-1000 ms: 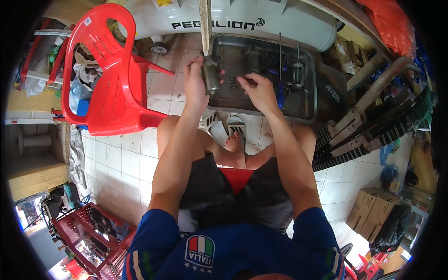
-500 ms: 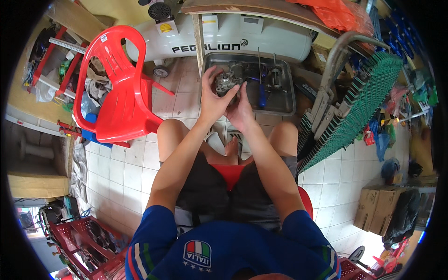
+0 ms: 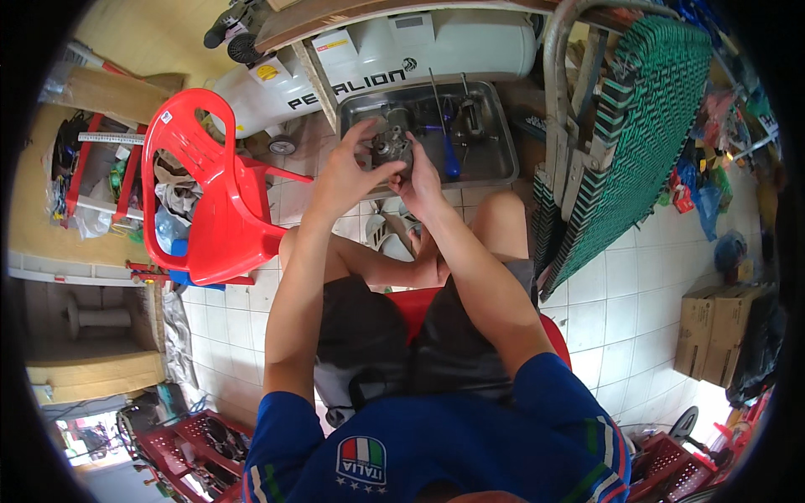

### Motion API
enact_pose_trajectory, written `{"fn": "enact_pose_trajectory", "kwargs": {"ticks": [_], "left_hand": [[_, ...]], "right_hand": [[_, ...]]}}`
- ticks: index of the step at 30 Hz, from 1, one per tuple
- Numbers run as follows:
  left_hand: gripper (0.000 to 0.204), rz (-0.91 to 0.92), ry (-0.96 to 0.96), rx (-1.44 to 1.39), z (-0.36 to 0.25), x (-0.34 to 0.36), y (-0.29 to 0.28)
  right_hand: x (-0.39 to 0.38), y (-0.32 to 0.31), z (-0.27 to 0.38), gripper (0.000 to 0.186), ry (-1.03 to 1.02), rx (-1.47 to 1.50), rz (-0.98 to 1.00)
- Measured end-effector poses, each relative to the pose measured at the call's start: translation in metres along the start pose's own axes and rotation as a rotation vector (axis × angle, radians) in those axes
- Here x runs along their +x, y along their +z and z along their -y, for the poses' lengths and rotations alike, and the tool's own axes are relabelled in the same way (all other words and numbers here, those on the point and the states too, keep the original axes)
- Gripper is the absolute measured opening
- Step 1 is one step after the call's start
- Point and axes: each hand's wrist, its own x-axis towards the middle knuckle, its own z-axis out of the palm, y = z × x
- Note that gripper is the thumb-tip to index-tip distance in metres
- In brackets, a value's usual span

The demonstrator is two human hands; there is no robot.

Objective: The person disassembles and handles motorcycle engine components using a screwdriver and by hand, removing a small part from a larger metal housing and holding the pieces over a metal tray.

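Between my left hand [image 3: 346, 174] and my right hand [image 3: 419, 178], a dark grey cast-metal housing [image 3: 392, 147] is held with its bolted, uneven face upward. My left fingers and thumb curl about its left and near sides, while my right hand grips its right side from below. It is over the near left part of a steel tray [image 3: 495, 155], in which another cylindrical metal part [image 3: 396, 115] sits behind the held one. To the right lie a blue-handled screwdriver [image 3: 450, 158] and a metal cylinder with a rod [image 3: 475, 117]. Smaller pieces there are too small to tell.
A red plastic chair [image 3: 199, 230] stands at left. A white tank [image 3: 457, 54] lies behind the tray under a wooden shelf [image 3: 293, 21]. A folded green woven lounger [image 3: 637, 126] leans close at right. Cardboard boxes [image 3: 713, 331] are at lower right; red perforated racks [image 3: 172, 453] stand at lower left.
The housing, earlier upright in my left hand alone, has moved rightward and turned face up. My right hand has left the small pieces and taken hold of it. The view has shifted.
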Motion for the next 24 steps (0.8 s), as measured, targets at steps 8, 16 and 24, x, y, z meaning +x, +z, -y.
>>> {"fn": "enact_pose_trajectory", "kwargs": {"ticks": [8,16,24], "left_hand": [[0.083,0.033,-0.028,0.079,0.001,0.006,-0.004],[0.079,0.002,0.074,0.211,-0.006,0.009,-0.01],[0.078,0.184,-0.115,0.05,0.003,0.017,-0.015]], "right_hand": [[-0.001,0.006,0.003,0.036,-0.013,-0.052,-0.015],[-0.003,0.008,-0.001,0.035,-0.016,-0.035,-0.019],[-0.007,0.013,0.002,0.035,-0.059,-0.143,-0.041]]}}
